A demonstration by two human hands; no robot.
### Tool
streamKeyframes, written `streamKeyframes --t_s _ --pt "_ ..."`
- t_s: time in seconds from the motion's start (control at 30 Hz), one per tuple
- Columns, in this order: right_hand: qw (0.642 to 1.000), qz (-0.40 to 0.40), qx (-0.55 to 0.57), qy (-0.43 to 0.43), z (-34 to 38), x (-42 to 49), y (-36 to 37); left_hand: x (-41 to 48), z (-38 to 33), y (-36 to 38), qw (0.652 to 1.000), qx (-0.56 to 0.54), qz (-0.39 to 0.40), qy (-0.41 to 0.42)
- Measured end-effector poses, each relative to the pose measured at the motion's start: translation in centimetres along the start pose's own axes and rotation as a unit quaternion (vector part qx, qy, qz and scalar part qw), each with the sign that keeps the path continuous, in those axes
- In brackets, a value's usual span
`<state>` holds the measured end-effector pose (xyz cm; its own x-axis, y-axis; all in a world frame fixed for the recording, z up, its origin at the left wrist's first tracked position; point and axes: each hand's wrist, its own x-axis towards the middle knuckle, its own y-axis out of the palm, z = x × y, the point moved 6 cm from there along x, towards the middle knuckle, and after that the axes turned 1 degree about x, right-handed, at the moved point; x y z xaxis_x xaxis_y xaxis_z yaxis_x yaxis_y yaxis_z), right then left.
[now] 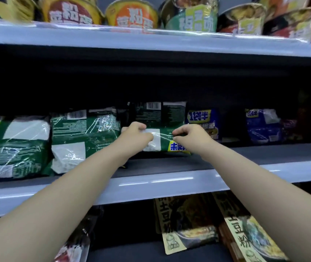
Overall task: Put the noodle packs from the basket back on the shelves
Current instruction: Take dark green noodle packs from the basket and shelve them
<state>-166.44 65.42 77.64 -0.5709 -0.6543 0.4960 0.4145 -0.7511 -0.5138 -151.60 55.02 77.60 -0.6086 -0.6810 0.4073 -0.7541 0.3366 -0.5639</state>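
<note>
Forearms stretch forward and slightly upward from the lower corners, both bare, converging on the middle shelf [151, 183], a pale blue-grey metal board with a dark deck. The left hand [136, 132] is turned knuckles-up, its fingers curled over the upper left edge of a green plastic noodle pack [163, 141], so this grip is closed on the wrapper. The right hand [187, 134] comes in from the other side with its wrist bent and its fingers and thumb drawn together on the pack's upper right part, a pinching grip on the film.

The pack lies between the two hands with its long axis running left to right along the shelf, and its broad printed face turned outward. Its lower edge, which bears a yellow and blue label, sits down at the deck, set well back from the front lip. Whether it rests fully there I cannot tell.

Just behind it stands a dark upright pack with a barcode [158, 112]. Similar green packs [84, 133] lie just beside it on the left, and blue packs [204, 123] stand to its right. Round noodle bowls [132, 15] line the shelf above
</note>
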Motion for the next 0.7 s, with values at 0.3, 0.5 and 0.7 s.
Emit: streamKeyframes --t_s 0.3,0.5,0.7 --pt "0.97 0.121 -0.211 0.026 -1.1 1.3 3.2 1.9 1.2 2.9 0.968 0.231 0.092 -0.013" --pt "0.958 0.098 -0.268 -0.023 0.9 -1.8 2.2 -0.8 -0.3 2.3 0.967 0.235 0.089 0.033" --pt "0.951 0.095 -0.26 -0.137 2.6 -8.0 0.8 -8.1 -1.2 0.9 0.961 0.241 0.077 0.114"
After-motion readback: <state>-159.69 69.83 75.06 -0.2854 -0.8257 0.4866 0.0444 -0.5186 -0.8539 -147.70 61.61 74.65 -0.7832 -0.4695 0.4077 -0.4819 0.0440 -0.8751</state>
